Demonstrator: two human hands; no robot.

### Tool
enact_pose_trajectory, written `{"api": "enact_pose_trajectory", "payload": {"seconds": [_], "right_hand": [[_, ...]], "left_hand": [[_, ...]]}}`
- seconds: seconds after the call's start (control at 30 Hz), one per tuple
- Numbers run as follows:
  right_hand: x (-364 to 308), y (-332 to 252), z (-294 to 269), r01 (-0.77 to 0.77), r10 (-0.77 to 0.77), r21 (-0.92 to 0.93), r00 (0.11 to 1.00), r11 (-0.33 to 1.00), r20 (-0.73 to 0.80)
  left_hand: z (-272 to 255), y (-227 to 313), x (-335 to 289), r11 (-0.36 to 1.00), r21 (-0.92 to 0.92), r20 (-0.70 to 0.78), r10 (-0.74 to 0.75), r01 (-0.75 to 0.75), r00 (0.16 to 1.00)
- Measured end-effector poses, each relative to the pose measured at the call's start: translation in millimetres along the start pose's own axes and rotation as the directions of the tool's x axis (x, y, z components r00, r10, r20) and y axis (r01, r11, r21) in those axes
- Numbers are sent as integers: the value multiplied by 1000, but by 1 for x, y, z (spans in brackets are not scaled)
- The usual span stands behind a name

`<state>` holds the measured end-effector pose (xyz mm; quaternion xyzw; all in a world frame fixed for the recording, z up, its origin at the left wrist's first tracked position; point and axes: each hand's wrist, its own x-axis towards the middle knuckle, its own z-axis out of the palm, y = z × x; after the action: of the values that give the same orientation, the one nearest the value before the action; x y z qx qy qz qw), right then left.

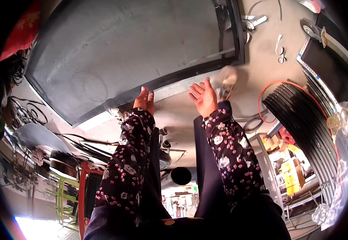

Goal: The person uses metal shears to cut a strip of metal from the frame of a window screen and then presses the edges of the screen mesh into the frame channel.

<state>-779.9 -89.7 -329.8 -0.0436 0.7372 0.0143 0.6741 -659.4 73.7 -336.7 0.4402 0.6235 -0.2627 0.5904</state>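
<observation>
A large grey flat panel [142, 44] with a black rim lies in front of me, with a pale strip along its near edge. My left hand [145, 100] is beside the panel's near edge, fingers stretched out and nothing seen in it; whether it touches the rim I cannot tell. My right hand [205, 97] hangs a little apart from the near edge, palm showing, fingers extended and empty. Both forearms wear dark sleeves with a pink and white pattern. My right shoe [226, 82] is blurred near the panel's near right corner, and my left shoe [117, 114] stands by its near edge.
A stack of black strips [302, 132] with an orange hose [262, 96] stands at the right. Black cables [28, 110] lie at the left. White scraps [280, 50] lie on the floor beyond the panel's right side. A caster wheel [310, 29] is at the far right.
</observation>
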Motion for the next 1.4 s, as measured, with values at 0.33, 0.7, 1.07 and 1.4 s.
{"api": "enact_pose_trajectory", "payload": {"seconds": [0.33, 0.7, 1.07, 1.4], "right_hand": [[27, -18, -28, 194, -215, -411, 977, 891, -5], [135, -225, -44, 575, -533, -711, 780, 404, 328], [-50, -206, -4, 645, -562, -682, 724, 346, 400], [-168, -205, 23, 718, -879, -696, 339, 12, 335]], "left_hand": [[-34, -1, 16, 739, 627, 149, 200, -248, 969], [-42, 5, 66, 975, -180, -347, 64, -134, 936], [-165, 49, 92, 597, -777, -112, 183, -201, 977], [-185, 130, -36, 687, -700, -72, 203, -195, 977]]}}
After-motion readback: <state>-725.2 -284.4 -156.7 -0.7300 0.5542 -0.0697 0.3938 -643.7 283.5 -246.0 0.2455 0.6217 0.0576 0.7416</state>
